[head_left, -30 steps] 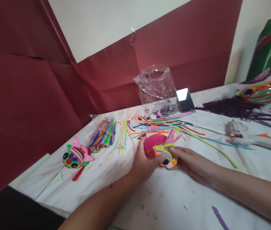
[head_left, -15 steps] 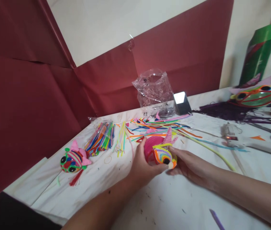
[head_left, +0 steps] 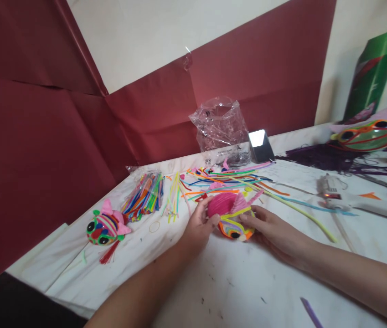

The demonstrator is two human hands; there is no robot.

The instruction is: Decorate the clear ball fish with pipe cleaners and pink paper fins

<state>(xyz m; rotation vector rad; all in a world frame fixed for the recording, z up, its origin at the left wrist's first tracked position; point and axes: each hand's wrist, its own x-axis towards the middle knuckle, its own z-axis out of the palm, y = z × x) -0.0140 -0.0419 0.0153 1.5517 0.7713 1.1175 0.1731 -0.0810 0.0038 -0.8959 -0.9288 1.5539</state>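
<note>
- Head view: left hand [head_left: 198, 225] grips the pink side of a decorated figure [head_left: 231, 220].
- Right hand [head_left: 266, 225] grips its opposite side.
- Figure is held between a striped figure [head_left: 106, 228], left, and a glue gun [head_left: 355, 203], right; contact with the white table [head_left: 241, 282] cannot be determined.
- Clear plastic bag [head_left: 219, 125] at far side.

Nothing legible; dark print [head_left: 208, 161] is showing on clear plastic bag [head_left: 219, 130], but its characters are appearing too small to read.

Two hands [head_left: 196, 224] [head_left: 267, 225], seemingly three decorated figures [head_left: 229, 222] [head_left: 104, 228] [head_left: 367, 135]
</note>
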